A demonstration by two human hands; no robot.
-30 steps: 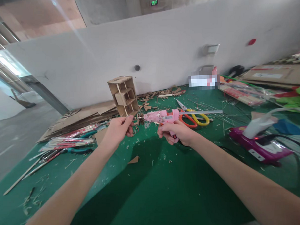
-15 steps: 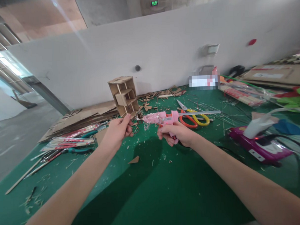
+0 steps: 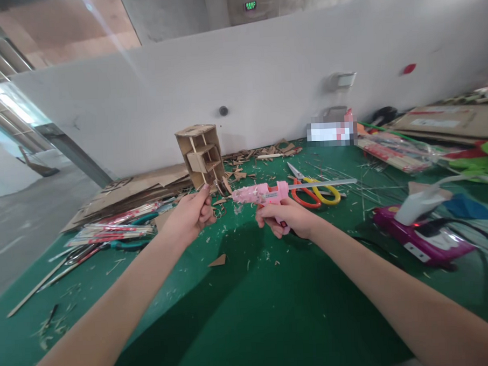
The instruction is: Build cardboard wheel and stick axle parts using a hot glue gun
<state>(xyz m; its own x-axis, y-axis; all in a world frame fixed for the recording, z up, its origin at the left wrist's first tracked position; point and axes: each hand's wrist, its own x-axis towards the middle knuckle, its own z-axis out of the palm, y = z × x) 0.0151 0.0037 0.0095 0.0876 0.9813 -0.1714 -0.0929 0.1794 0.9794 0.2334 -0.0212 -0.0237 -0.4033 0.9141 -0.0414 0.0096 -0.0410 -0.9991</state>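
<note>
- A green tabletop (image 3: 298, 315), strewn with scraps and pale fibres, is backed by a white partition (image 3: 143, 101); a green exit sign (image 3: 251, 5) is mounted beyond it.
- A pink glue gun (image 3: 260, 194) is held above the middle of the table, its nozzle pointed left and a translucent glue stick (image 3: 325, 184) seated in its rear end.
- The glue gun's handle is gripped by the curled fingers of the right hand (image 3: 283, 214).
- A small brown piece (image 3: 226, 185) is pinched at the fingertips of the left hand (image 3: 191, 212), the other fingers folded in; its shape is blurred, and whether it is touched by the nozzle cannot be told.
- Just behind that piece, an upright cardboard shelf unit (image 3: 204, 162) is seen.
- Scissors (image 3: 315, 189) with red and yellow handles are laid behind the glue gun, to its right.
- Farther left, packaged sticks (image 3: 112, 232), teal-handled pliers (image 3: 129, 245) and stacked cardboard (image 3: 135, 192) are placed.
- At the far right, a purple power strip (image 3: 420, 240) is plugged with cords.
</note>
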